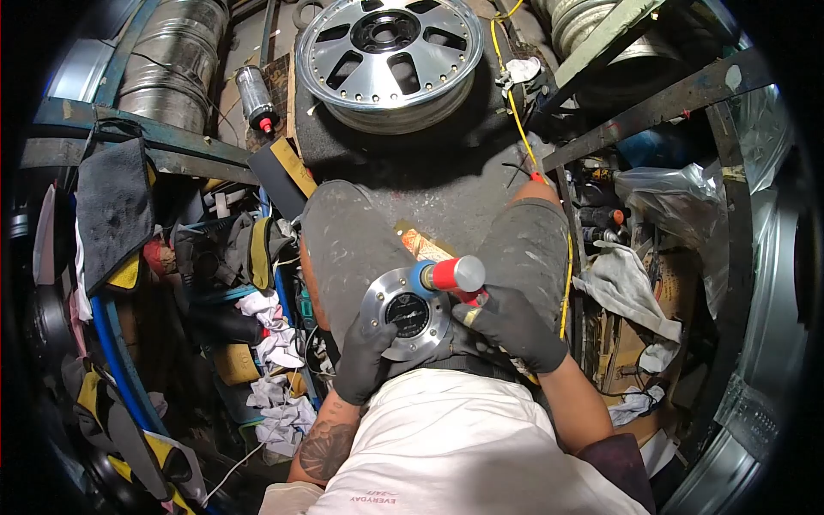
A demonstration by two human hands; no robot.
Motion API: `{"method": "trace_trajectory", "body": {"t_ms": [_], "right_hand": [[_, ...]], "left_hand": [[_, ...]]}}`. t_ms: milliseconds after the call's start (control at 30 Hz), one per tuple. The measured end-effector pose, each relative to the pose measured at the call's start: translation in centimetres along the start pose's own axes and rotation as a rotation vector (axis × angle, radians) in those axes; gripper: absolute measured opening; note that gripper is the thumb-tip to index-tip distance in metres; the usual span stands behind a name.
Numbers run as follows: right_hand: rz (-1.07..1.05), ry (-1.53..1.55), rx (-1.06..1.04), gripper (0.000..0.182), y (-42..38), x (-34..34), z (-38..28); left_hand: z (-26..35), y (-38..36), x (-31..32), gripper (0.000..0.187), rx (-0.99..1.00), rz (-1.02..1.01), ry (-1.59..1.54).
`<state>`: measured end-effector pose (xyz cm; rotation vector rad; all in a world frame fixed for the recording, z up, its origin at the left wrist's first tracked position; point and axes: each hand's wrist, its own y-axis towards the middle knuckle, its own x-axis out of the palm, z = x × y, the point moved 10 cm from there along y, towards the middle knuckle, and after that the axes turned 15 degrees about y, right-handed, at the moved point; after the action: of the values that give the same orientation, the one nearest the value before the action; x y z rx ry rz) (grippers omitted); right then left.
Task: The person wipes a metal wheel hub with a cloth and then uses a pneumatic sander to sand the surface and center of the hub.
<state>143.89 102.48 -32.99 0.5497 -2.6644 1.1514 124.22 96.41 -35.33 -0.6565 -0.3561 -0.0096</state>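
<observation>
Over my lap lies a round metal wheel centre cap (372, 302), with small bolts around its rim and pale script on its black middle. My left hand (363, 356), in a dark glove, grips its lower left edge with the thumb over the face. A red hand tool (443, 275) with a silver round end and a blue end is held by my gloved right hand (518, 330). Its blue end overlaps the cap's upper right rim in this view. Part of the tool's handle is hidden by my fingers. An orange-and-white strip (423, 244) lies just beyond, between my thighs.
An alloy wheel (388, 47) rests on a dark padded surface ahead. A yellow cord (518, 120) runs down on the right. A silver tool with a red tip (255, 96) stands at upper left. Cloths (279, 330) and metal frames (184, 146) crowd both sides.
</observation>
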Motion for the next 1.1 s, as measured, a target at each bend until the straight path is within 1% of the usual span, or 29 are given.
{"method": "trace_trajectory", "body": {"t_ms": [33, 67, 133, 167, 233, 267, 400, 433, 500, 533, 600, 700, 800, 833, 933, 1033, 1100], "right_hand": [[-0.002, -0.045, -0.111, 0.037, 0.9, 0.1, 0.6], [-0.005, -0.089, -0.219, 0.037, 1.1, 0.8, -0.1], [-0.061, -0.195, -0.194, 0.038, 1.6, 2.5, 0.0], [-0.087, -0.249, -0.187, 0.038, 1.8, 3.4, -0.2], [-0.128, -0.436, -0.364, 0.039, 2.0, 5.1, -0.8], [-0.149, -0.529, -0.45, 0.039, 1.9, 5.9, -1.0], [-0.016, -0.627, -0.478, 0.04, 2.2, 4.3, -1.1], [-0.036, -0.604, -0.486, 0.041, 2.3, 4.2, -1.0], [-0.073, -0.554, -0.499, 0.042, 2.3, 4.1, -1.2], [-0.11, -0.57, -0.486, 0.043, 2.3, 4.5, -0.9], [-0.179, -0.605, -0.471, 0.044, 2.4, 5.3, -0.7], [-0.139, -0.558, -0.506, 0.044, 3.1, 4.8, -0.9], [-0.132, -0.408, -0.436, 0.044, 3.4, 4.4, -2.3], [-0.167, -0.38, -0.346, 0.044, 3.4, 4.9, -2.3], [-0.217, -0.416, -0.429, 0.044, 3.5, 6.2, -2.9], [-0.148, -0.488, -0.357, 0.045, 3.9, 5.2, -2.7], [-0.215, -0.445, -0.422, 0.044, 3.3, 6.5, -3.3]], "left_hand": [[0.2, -0.4, -0.2, 0.049, -0.05, 0.007, 0.036], [0.3, -0.3, -0.8, 0.048, -0.051, 0.0, 0.124], [-0.1, -0.3, -1.9, 0.046, -0.057, -0.018, 0.303], [-0.4, -0.2, -2.1, 0.046, -0.057, -0.012, 0.32], [-0.6, 0.1, -2.4, 0.045, -0.054, -0.005, 0.359], [-0.6, 0.1, -2.6, 0.045, -0.053, -0.002, 0.33], [-1.2, 0.1, -3.4, 0.045, -0.085, 0.005, 0.261], [-1.6, 0.1, -3.6, 0.045, -0.105, 0.005, 0.257], [-1.6, 0.4, -3.1, 0.046, -0.079, -0.029, 0.21], [-1.6, 0.5, -2.8, 0.046, -0.069, -0.049, 0.188], [-0.4, 0.4, -2.0, 0.047, -0.042, -0.062, 0.24], [0.2, 0.5, -1.9, 0.045, 0.008, -0.045, 0.32], [-1.1, 0.2, -3.0, 0.041, -0.008, 0.023, 0.345], [-1.5, 0.1, -3.3, 0.04, -0.022, 0.049, 0.346], [-1.5, 0.3, -3.2, 0.037, 0.018, 0.064, 0.383], [-1.3, 0.3, -3.4, 0.037, 0.02, 0.074, 0.372], [-0.5, 0.2, -2.9, 0.038, 0.07, 0.051, 0.386]]}}
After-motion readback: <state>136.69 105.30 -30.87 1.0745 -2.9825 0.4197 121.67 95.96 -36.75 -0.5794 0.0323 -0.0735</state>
